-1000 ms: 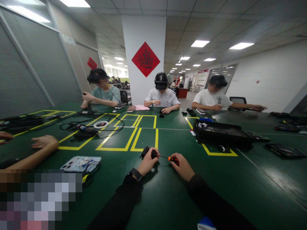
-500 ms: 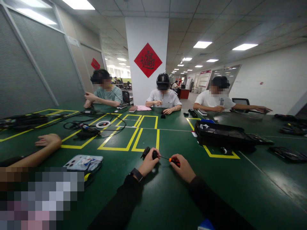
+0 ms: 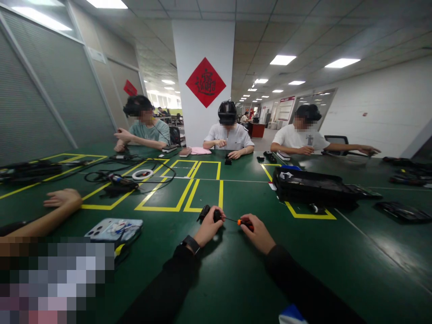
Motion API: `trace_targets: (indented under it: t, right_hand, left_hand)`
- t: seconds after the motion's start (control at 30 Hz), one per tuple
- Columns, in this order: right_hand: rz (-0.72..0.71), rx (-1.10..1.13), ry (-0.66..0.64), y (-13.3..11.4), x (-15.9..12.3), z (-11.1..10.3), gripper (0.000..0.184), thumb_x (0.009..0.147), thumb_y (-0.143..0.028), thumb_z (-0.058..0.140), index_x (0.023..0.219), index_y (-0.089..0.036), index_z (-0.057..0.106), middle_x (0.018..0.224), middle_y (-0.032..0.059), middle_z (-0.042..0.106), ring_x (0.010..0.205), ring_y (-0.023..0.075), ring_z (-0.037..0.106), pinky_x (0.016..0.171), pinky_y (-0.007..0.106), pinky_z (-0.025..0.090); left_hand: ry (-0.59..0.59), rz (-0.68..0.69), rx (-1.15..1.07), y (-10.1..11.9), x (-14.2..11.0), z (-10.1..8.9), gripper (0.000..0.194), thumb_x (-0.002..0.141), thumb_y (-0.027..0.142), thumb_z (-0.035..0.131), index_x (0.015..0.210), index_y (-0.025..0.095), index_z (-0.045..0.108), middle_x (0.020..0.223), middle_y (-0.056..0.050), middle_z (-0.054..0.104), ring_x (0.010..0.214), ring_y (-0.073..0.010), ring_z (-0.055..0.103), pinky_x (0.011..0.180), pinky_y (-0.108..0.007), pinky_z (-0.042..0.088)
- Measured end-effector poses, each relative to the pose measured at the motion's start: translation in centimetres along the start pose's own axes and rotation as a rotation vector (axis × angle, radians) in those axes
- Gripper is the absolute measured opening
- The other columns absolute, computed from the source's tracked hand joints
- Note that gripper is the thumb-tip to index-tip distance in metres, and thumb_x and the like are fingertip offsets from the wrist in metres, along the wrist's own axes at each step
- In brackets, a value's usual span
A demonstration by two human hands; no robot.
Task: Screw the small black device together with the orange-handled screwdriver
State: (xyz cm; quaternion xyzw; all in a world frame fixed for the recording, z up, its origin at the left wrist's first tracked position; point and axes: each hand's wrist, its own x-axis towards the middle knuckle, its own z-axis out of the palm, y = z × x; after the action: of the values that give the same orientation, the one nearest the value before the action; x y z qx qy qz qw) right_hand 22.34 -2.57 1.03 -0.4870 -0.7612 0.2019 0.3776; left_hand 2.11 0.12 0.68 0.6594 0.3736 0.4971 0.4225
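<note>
My left hand [image 3: 209,226] is closed around a small black part [image 3: 204,213], whose exact kind I cannot make out, just above the green table [image 3: 232,279]. In my right hand [image 3: 257,233] is a screwdriver [image 3: 240,222] with an orange and black handle, the fingers wrapped round it. Its thin shaft points left and reaches the black part at my left fingertips. Whether the tip sits in a screw is too small to tell.
A black open case [image 3: 313,182] stands to the right. Coiled black cables and a white ring [image 3: 142,174] lie left, near a phone [image 3: 114,228] and a neighbour's arm [image 3: 50,213]. Across the table sit three people, one at the middle [image 3: 229,135]. Yellow tape [image 3: 202,209] marks the tabletop.
The view has shifted slightly. My right hand has turned a little on the screwdriver's handle, while my left hand keeps its grip on the black part.
</note>
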Motion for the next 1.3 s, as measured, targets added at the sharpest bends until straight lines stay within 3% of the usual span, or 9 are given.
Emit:
trace_targets:
  t: [0.17, 0.37, 1.3]
  right_hand:
    - [-0.058, -0.041, 0.011, -0.13, 0.06, -0.09, 0.015, 0.082, -0.021, 0.043, 0.086, -0.017, 0.057, 0.087, 0.0049, 0.055, 0.085, 0.0166, 0.051, 0.079, 0.031, 0.041]
    - [-0.015, -0.026, -0.011, -0.38, -0.15, -0.11, 0.015, 0.076, -0.020, 0.051, 0.090, -0.019, 0.054, 0.088, 0.0032, 0.055, 0.082, 0.0156, 0.052, 0.075, 0.029, 0.042]
    - [-0.007, -0.012, 0.003, -0.21, -0.09, -0.13, 0.018, 0.080, -0.021, 0.046, 0.093, -0.019, 0.058, 0.092, 0.0043, 0.058, 0.087, 0.0163, 0.054, 0.079, 0.030, 0.041]
  left_hand:
    - [-0.005, 0.015, 0.003, 0.41, -0.12, 0.01, 0.025, 0.064, 0.003, 0.042, 0.083, 0.018, 0.045, 0.079, 0.002, 0.052, 0.073, -0.0106, 0.052, 0.075, -0.026, 0.041]
    - [-0.002, 0.009, 0.000, 0.28, -0.10, -0.04, 0.024, 0.064, 0.003, 0.043, 0.083, 0.018, 0.045, 0.079, 0.002, 0.053, 0.072, -0.0103, 0.052, 0.074, -0.025, 0.041]
    - [-0.048, 0.011, 0.006, 0.26, 0.55, -0.69, 0.023, 0.066, 0.005, 0.046, 0.085, 0.018, 0.047, 0.082, 0.001, 0.053, 0.077, -0.0114, 0.051, 0.076, -0.026, 0.041]
